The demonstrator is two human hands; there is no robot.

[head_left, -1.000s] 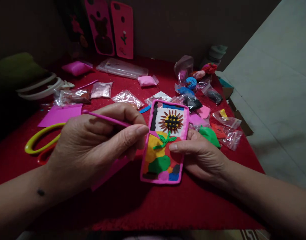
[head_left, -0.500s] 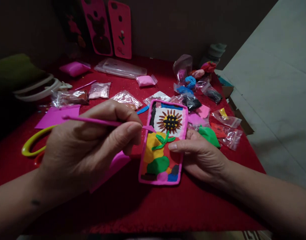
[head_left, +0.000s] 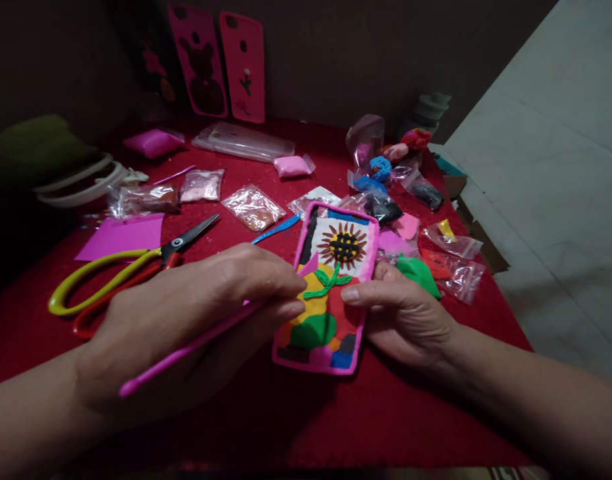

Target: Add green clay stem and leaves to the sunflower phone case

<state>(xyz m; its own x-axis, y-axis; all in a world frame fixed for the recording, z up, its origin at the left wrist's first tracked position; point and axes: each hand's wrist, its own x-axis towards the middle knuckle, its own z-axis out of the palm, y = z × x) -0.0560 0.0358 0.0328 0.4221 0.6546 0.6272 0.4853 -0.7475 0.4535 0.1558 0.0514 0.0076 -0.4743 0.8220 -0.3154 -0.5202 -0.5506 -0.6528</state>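
A pink-rimmed phone case (head_left: 331, 293) covered in coloured clay lies tilted on the red cloth, showing a brown sunflower, a green stem and yellow, green and red patches. My right hand (head_left: 406, 313) grips its right edge, thumb on the front near the stem. My left hand (head_left: 186, 320) is closed on a thin pink modelling tool (head_left: 186, 350). The tool's flat tip touches the case's left side by the yellow patch, and its handle points down-left past my wrist.
Scissors (head_left: 136, 263) with yellow and red handles lie left of my hand beside a pink paper sheet (head_left: 121, 235). A blue tool (head_left: 276, 229), several small bags of clay (head_left: 253, 207) and a green clay lump (head_left: 419, 272) surround the case. Two pink cases (head_left: 221, 63) lean on the wall.
My left hand has turned and dropped, so the tool's handle now points down-left instead of up-left. That uncovers the scissors. The case tilted slightly; my right hand stayed.
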